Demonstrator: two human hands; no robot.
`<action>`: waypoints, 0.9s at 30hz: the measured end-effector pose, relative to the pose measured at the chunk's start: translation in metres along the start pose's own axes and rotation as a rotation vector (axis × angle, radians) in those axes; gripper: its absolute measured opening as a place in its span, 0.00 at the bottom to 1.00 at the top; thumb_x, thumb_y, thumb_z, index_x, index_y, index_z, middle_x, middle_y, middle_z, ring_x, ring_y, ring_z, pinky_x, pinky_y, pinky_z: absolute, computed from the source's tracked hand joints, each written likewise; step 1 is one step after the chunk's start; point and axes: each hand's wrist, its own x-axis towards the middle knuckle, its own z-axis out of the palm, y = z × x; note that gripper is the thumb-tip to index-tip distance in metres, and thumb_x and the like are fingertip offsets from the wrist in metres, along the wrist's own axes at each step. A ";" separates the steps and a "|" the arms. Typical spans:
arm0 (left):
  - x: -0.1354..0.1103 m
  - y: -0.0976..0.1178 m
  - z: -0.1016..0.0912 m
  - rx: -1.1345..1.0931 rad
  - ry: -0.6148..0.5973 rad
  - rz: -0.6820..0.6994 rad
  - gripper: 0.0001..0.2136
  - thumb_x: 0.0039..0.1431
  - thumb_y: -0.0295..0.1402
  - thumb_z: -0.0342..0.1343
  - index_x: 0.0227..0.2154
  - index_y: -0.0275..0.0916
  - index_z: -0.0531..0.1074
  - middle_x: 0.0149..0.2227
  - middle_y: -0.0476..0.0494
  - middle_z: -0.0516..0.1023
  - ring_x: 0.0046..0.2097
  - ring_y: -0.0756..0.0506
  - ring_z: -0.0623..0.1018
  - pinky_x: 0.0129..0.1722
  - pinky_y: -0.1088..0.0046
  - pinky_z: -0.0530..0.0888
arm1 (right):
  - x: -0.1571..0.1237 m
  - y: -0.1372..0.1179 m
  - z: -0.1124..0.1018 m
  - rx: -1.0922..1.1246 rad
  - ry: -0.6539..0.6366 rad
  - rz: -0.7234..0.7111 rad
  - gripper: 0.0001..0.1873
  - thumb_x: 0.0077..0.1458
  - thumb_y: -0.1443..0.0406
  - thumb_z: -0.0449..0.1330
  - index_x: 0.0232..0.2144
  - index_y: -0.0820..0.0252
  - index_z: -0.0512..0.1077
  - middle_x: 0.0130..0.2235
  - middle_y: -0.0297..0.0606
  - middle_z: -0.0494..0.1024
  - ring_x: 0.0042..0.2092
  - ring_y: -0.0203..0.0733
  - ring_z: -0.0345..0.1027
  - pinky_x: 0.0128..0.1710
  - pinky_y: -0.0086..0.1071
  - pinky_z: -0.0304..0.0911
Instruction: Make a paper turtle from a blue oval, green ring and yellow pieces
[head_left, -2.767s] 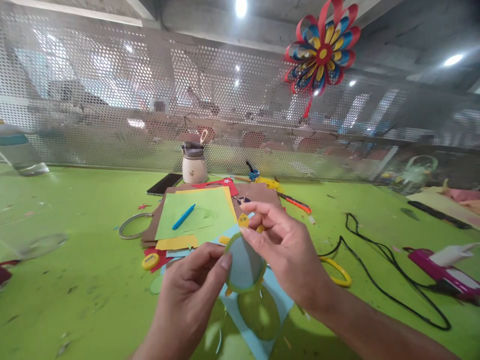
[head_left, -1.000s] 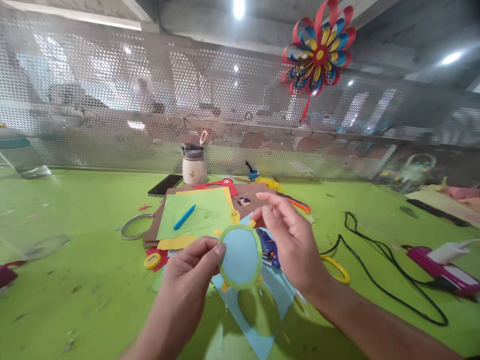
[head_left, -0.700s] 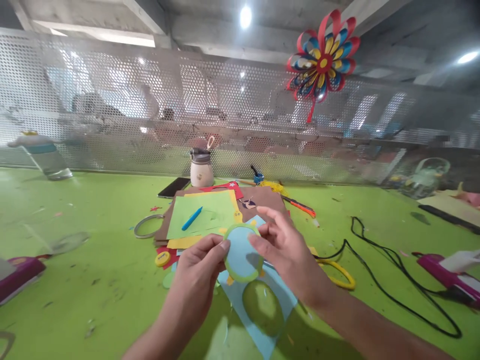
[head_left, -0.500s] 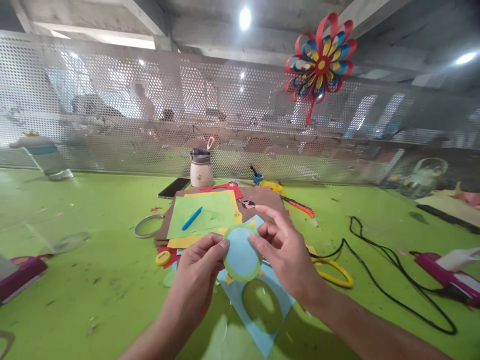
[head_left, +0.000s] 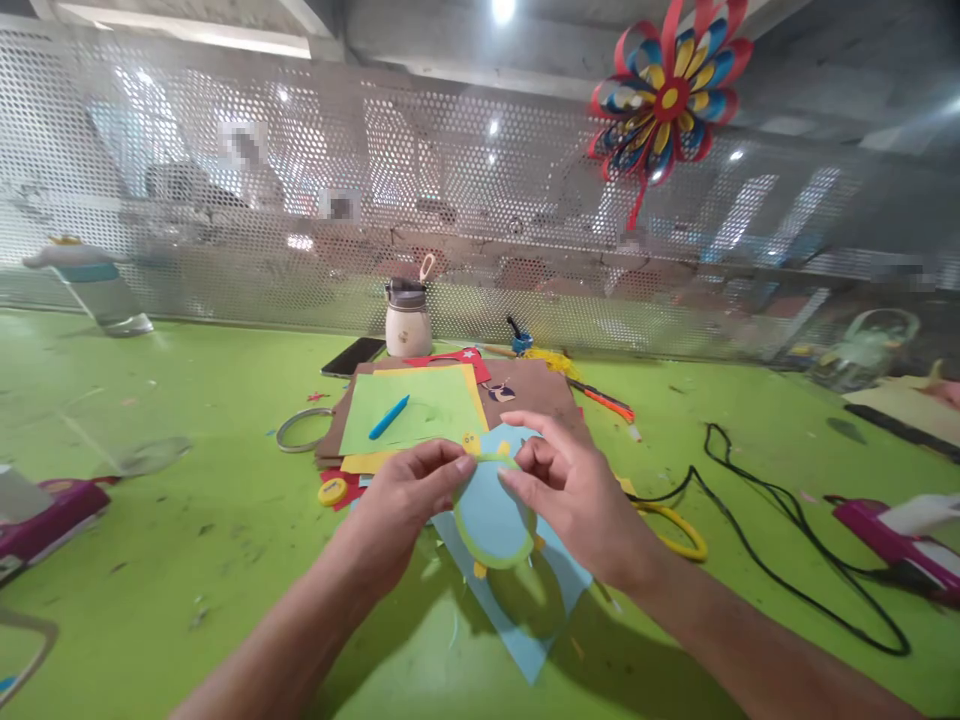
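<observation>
Between my hands is a paper turtle cutout (head_left: 493, 510) with a light-blue oval centre, a green rim and small yellow head and feet. My left hand (head_left: 409, 505) pinches its upper left edge between thumb and fingers. At the upper right edge, my right hand (head_left: 574, 500) grips it by thumb and curled fingers, the index finger stretched out above. Beneath the cutout lies a light-blue paper sheet (head_left: 517, 640) with an oval opening, its point toward me. Beyond my hands, a blue pen (head_left: 389, 417) rests on a green paper sheet (head_left: 442, 410).
Brown card (head_left: 551, 390) lies under the papers. A yellow round tape or lid (head_left: 332, 491) and a metal ring (head_left: 304, 430) are to the left. A phone (head_left: 354, 356) and a cream bottle (head_left: 409, 322) stand behind. On the right are a black cable (head_left: 787, 590) and yellow scissors handle (head_left: 679, 530).
The turtle cutout has tilted, so its yellow head now shows at the top left and its lower edge hangs toward me. My left hand has shifted slightly right and up. The view has dipped.
</observation>
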 end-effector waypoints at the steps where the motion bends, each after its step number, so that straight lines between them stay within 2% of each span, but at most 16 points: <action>1: 0.000 0.000 0.000 0.011 -0.012 0.001 0.10 0.52 0.39 0.65 0.27 0.37 0.73 0.25 0.52 0.70 0.28 0.53 0.67 0.28 0.78 0.64 | 0.000 0.000 -0.001 -0.018 -0.009 0.000 0.24 0.55 0.64 0.59 0.54 0.59 0.62 0.28 0.27 0.64 0.29 0.36 0.60 0.30 0.32 0.59; 6: 0.000 -0.001 0.000 0.059 -0.037 0.009 0.11 0.50 0.38 0.66 0.24 0.36 0.73 0.24 0.51 0.71 0.27 0.52 0.66 0.29 0.76 0.62 | -0.001 0.003 -0.004 -0.078 -0.042 -0.022 0.23 0.56 0.67 0.58 0.55 0.57 0.63 0.28 0.27 0.65 0.30 0.35 0.61 0.31 0.31 0.60; 12: -0.001 0.000 0.001 0.122 -0.146 0.020 0.09 0.54 0.38 0.63 0.28 0.36 0.76 0.27 0.48 0.75 0.29 0.50 0.69 0.31 0.74 0.64 | -0.004 -0.001 -0.009 -0.134 -0.101 -0.041 0.23 0.56 0.68 0.59 0.55 0.57 0.64 0.27 0.26 0.64 0.29 0.34 0.60 0.29 0.31 0.58; 16: -0.002 0.001 0.004 0.094 -0.126 0.036 0.10 0.52 0.36 0.65 0.23 0.37 0.74 0.22 0.52 0.72 0.26 0.52 0.67 0.29 0.77 0.63 | -0.005 -0.003 -0.011 -0.131 -0.118 -0.039 0.24 0.55 0.69 0.59 0.54 0.58 0.65 0.28 0.26 0.64 0.29 0.34 0.60 0.31 0.31 0.59; 20: -0.003 -0.003 0.004 0.058 -0.102 0.021 0.09 0.53 0.36 0.64 0.24 0.37 0.75 0.24 0.51 0.74 0.27 0.51 0.68 0.30 0.77 0.64 | -0.004 -0.003 -0.015 -0.021 -0.139 -0.007 0.22 0.57 0.65 0.60 0.53 0.60 0.65 0.29 0.27 0.67 0.30 0.34 0.62 0.32 0.31 0.61; 25: -0.001 -0.007 0.004 0.102 -0.038 0.014 0.11 0.53 0.38 0.64 0.23 0.36 0.74 0.24 0.50 0.73 0.28 0.50 0.68 0.30 0.75 0.64 | -0.002 0.000 -0.025 0.104 -0.020 0.002 0.18 0.58 0.56 0.60 0.47 0.59 0.68 0.34 0.34 0.74 0.37 0.38 0.70 0.39 0.34 0.66; 27: 0.000 -0.008 0.005 0.126 -0.010 0.024 0.12 0.53 0.39 0.63 0.23 0.36 0.73 0.24 0.49 0.73 0.28 0.50 0.68 0.30 0.75 0.64 | -0.004 0.000 -0.027 0.096 -0.013 0.025 0.15 0.58 0.55 0.59 0.41 0.59 0.70 0.33 0.35 0.74 0.36 0.38 0.70 0.39 0.34 0.66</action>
